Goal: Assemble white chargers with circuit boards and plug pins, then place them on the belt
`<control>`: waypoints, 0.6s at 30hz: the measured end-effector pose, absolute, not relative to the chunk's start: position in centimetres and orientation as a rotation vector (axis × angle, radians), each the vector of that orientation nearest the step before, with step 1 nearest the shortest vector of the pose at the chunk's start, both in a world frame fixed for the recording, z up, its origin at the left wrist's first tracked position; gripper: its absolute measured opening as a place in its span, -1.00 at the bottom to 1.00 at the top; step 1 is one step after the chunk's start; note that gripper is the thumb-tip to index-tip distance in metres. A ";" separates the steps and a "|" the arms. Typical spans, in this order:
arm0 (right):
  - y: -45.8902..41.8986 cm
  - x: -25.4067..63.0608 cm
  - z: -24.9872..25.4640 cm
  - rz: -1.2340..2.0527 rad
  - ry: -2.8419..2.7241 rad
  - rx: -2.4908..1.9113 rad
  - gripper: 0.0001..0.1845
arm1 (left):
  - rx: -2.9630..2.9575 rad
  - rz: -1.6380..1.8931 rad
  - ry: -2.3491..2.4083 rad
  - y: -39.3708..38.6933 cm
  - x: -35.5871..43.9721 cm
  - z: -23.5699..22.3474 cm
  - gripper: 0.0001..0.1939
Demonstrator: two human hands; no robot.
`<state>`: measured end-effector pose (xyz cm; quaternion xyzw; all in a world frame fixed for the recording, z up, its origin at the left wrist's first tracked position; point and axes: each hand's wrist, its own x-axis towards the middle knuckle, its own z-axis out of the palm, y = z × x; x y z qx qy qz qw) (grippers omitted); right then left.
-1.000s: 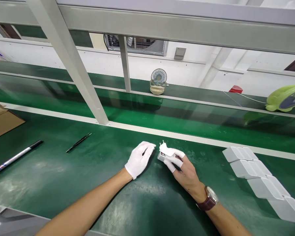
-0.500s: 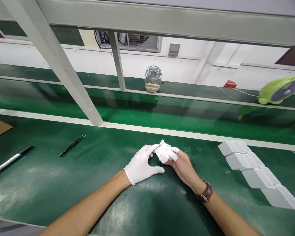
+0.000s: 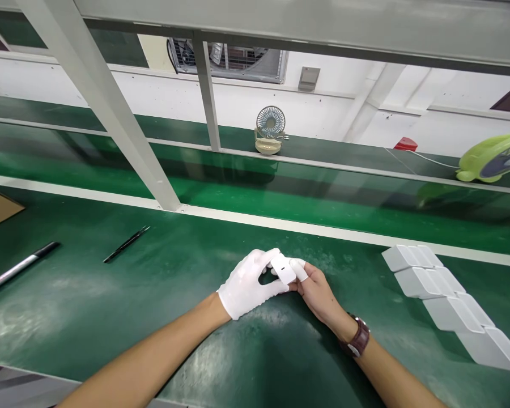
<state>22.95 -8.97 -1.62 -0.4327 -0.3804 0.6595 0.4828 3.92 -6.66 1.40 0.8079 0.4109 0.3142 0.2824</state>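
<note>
Between my two hands, above the green bench top, is a small white plastic case (image 3: pixel 283 268) with rounded corners and a short dark slot in the face towards me. My left hand (image 3: pixel 250 283), in a white glove, pinches it from the left with fingers at its far edge and thumb at its near edge. From the right, my right hand (image 3: pixel 317 286) grips it too; white finger cots cover some fingertips and a brown watch strap circles the wrist. The fingers hide part of the case's sides and its underside.
Black tweezers (image 3: pixel 126 244) and a silver-and-black marker (image 3: pixel 21 268) lie at left, near a cardboard piece (image 3: pixel 0 208). White plastic trays (image 3: pixel 450 311) form a slanted row at right. A metal post (image 3: pixel 106 102) rises behind; a small fan (image 3: pixel 270 130) stands beyond.
The white case has turned so its slotted face shows more squarely. My left thumb has closed onto its near edge. The view has shifted slightly.
</note>
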 end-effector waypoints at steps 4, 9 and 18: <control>-8.9 22.9 -1.6 1.609 -0.942 -1.055 -0.63 | 2.168 0.877 1.108 -6.7 4.0 1.2 -0.32; -8.9 23.0 -1.6 1.607 -0.953 -1.061 -0.62 | 2.204 0.900 1.101 -6.7 4.0 1.0 -0.32; -9.3 23.2 -1.5 1.482 -1.258 -1.149 -0.62 | 2.315 1.050 0.950 -6.7 3.7 0.5 -0.18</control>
